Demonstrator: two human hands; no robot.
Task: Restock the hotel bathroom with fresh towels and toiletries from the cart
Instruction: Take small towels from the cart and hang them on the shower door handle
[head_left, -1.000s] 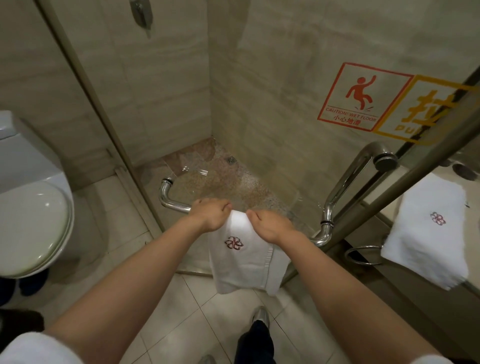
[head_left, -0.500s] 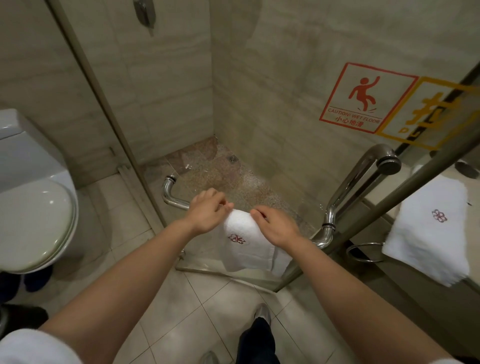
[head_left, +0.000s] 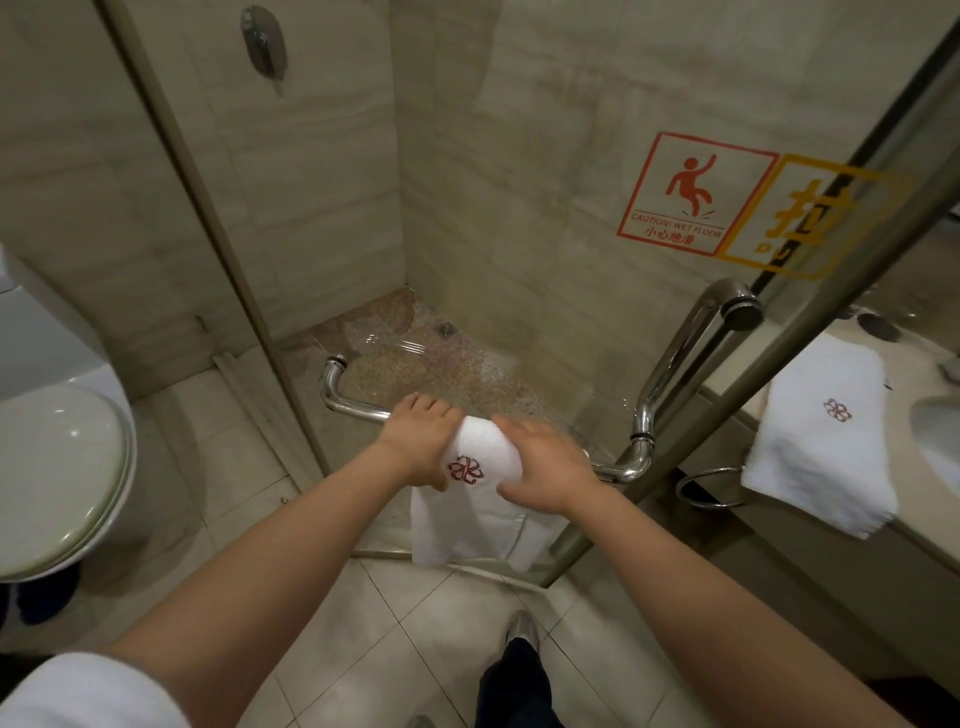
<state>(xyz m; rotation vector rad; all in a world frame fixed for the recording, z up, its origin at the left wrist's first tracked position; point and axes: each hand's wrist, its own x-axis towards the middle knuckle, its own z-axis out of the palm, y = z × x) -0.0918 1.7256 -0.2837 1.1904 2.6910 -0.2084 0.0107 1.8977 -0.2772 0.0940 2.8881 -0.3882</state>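
A white ceramic toilet (head_left: 57, 467) stands at far left. At the glass shower door (head_left: 571, 312), a person's left hand (head_left: 418, 441) grips the left edge of a white folded towel with a red embroidered emblem (head_left: 480, 465), draped over the door's curved chrome handle bar (head_left: 353, 408). The right hand (head_left: 545, 467), fingers curled, clasps its right edge. A second white emblem towel (head_left: 815, 447) overhangs the beige vanity counter (head_left: 922, 512) at right.

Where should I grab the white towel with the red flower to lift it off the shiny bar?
Probably at the fold on top of the shiny chrome bar, from the front and above, either side of the flower. The white towel with the red flower hangs doubled over it, and the left hand and right hand grip there.
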